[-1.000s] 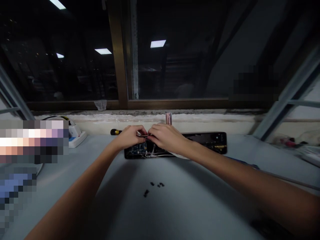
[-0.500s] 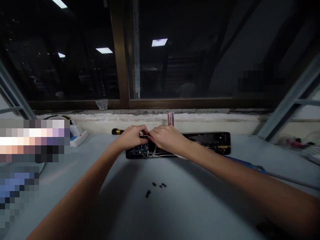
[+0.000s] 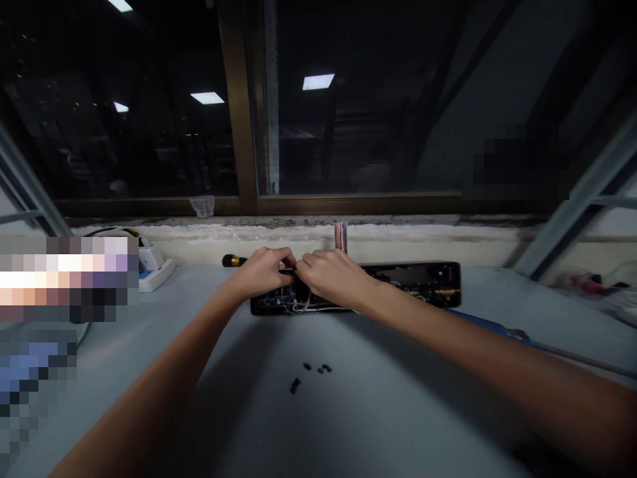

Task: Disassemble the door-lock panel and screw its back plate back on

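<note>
A long black device casing [image 3: 423,273] lies open across the back of the table, its inside facing up. At its left end is a blue circuit board [image 3: 279,299], with thin white wires [image 3: 318,308] running along the near edge. My left hand [image 3: 266,271] is over the board, thumb and fingers closed on a thin dark edge whose kind I cannot make out. Right beside it, my right hand [image 3: 328,271] pinches at the same spot, its fingertips bent down; what they hold is hidden. Several small black screws or similar bits [image 3: 295,385] lie on the table nearer to me.
Right of the casing lies a blue-handled screwdriver [image 3: 512,334]. A black and gold cylinder [image 3: 233,261] lies behind my left hand. A shiny pinkish tube [image 3: 340,236] stands at the wall. A white power strip [image 3: 159,273] is at left, and a plastic cup [image 3: 202,206] rests on the sill.
Both hands stay at the same spot over the board; the right-hand fingers have shifted very slightly. The casing and small black bits have not moved.
</note>
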{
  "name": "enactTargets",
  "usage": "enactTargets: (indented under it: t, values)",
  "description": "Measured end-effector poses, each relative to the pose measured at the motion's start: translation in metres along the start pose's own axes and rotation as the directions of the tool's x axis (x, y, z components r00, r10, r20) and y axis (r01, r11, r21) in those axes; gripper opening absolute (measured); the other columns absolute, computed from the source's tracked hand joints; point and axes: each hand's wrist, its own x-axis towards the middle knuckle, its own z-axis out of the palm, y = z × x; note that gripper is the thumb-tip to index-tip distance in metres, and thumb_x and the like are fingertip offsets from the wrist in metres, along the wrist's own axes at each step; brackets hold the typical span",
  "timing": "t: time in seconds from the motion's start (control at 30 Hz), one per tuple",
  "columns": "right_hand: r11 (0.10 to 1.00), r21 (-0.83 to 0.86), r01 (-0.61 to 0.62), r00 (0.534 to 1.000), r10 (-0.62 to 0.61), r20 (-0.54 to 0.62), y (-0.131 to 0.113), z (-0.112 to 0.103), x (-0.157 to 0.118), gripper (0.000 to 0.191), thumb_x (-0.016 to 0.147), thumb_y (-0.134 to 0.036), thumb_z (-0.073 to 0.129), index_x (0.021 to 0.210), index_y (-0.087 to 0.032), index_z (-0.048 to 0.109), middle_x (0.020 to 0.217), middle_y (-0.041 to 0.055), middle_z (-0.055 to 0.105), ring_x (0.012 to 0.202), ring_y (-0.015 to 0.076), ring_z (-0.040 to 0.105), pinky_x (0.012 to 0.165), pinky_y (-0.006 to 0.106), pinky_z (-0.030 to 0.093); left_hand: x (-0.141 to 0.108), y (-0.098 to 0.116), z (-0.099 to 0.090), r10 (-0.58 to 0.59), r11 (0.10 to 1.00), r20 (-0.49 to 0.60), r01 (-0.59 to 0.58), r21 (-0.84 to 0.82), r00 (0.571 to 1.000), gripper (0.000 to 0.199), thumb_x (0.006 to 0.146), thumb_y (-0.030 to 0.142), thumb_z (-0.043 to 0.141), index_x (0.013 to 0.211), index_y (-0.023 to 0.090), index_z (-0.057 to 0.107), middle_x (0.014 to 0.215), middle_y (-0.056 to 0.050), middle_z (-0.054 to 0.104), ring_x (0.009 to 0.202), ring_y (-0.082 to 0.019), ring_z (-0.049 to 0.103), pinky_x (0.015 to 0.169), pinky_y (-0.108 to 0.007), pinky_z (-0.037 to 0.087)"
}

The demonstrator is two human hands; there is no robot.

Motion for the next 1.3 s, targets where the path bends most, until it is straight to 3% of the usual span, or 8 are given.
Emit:
enactTargets:
  t: [0.37,0.57,0.7,0.8,0.87,0.93,1.13,1.3]
  values:
    - [0.999,0.026,0.028,0.998,-0.030,0.049,0.009,-0.017,-0.007,0.023,0.087,-0.014,0.039,0.088,-0.010,0.061,0.084,0.0108,0.065,0.075,0.0191,0.059,0.064,0.030,0.035,-0.001,-0.001,-0.002,-0.012,1.000,0.047,0.013,-0.024,0.999,0.023,0.066,0.022,0.059,0.089,0.020,0.060,0.072,0.000,0.063,0.066,-0.017,0.056,0.063,-0.027,0.038]
    - [0.994,0.080,-0.077,0.993,0.070,0.091,0.062,-0.031,-0.071,0.026,0.089,-0.020,0.034,0.093,-0.015,0.058,0.088,0.0079,0.063,0.080,0.0189,0.059,0.072,0.032,0.041,-0.001,-0.001,-0.003,-0.027,0.999,0.067,0.029,-0.024,0.997,0.022,0.069,0.029,0.060,0.090,0.022,0.060,0.071,0.000,0.061,0.067,-0.018,0.054,0.063,-0.028,0.036]
    - [0.940,0.148,-0.307,0.952,0.301,0.059,0.101,-0.016,-0.127,0.034,0.090,-0.030,0.032,0.111,-0.015,0.054,0.122,0.0143,0.052,0.100,0.0248,0.057,0.086,0.041,0.043,-0.001,0.000,-0.006,-0.016,0.999,0.087,0.020,-0.041,0.996,0.026,0.071,0.037,0.060,0.092,0.021,0.060,0.079,-0.002,0.064,0.075,-0.020,0.057,0.068,-0.030,0.039]
    - [0.733,0.418,-0.536,0.816,0.578,0.033,0.119,0.003,-0.156,0.038,0.086,-0.037,0.038,0.115,-0.017,0.051,0.123,0.0137,0.051,0.115,0.0261,0.049,0.100,0.043,0.036,-0.003,-0.001,-0.011,-0.003,0.997,0.097,0.010,-0.074,0.995,0.031,0.079,0.046,0.052,0.095,0.021,0.060,0.088,-0.004,0.066,0.083,-0.021,0.059,0.075,-0.031,0.042]
    - [0.413,0.657,-0.630,0.640,0.755,0.139,0.125,0.018,-0.166,0.040,0.082,-0.041,0.045,0.115,-0.019,0.050,0.124,0.0122,0.052,0.114,0.0253,0.051,0.102,0.041,0.035,-0.009,-0.005,-0.013,-0.028,0.993,0.062,0.035,-0.114,0.998,0.037,0.082,0.050,0.044,0.099,0.021,0.059,0.099,-0.006,0.065,0.092,-0.022,0.058,0.082,-0.033,0.042]
    - [0.244,0.726,-0.643,0.555,0.801,0.222,0.127,0.030,-0.172,0.047,0.082,-0.046,0.041,0.121,-0.020,0.045,0.122,0.0131,0.055,0.113,0.0254,0.053,0.096,0.040,0.042,-0.018,-0.012,-0.012,-0.096,0.978,0.009,0.096,-0.186,0.995,0.042,0.083,0.052,0.041,0.105,0.020,0.056,0.108,-0.008,0.063,0.101,-0.024,0.056,0.087,-0.034,0.042]
    - [-0.065,0.822,-0.565,0.534,0.732,0.425,0.128,0.047,-0.178,0.042,0.085,-0.048,0.033,0.116,-0.024,0.051,0.112,0.0081,0.064,0.096,0.0238,0.062,0.080,0.038,0.052,-0.053,-0.024,0.000,-0.466,0.734,0.002,0.388,-0.557,0.885,0.052,0.080,0.056,0.043,0.118,0.021,0.050,0.124,-0.007,0.058,0.115,-0.026,0.051,0.091,-0.035,0.044]
    - [-0.247,0.816,-0.522,0.502,0.685,0.528,0.131,0.047,-0.183,0.031,0.079,-0.042,0.049,0.100,-0.022,0.061,0.104,0.0083,0.067,0.095,0.0246,0.062,0.087,0.037,0.048,-0.062,-0.017,0.008,-0.505,0.499,0.125,0.407,-0.765,0.854,0.047,0.075,0.054,0.053,0.109,0.022,0.061,0.114,-0.006,0.066,0.105,-0.027,0.058,0.089,-0.037,0.044]
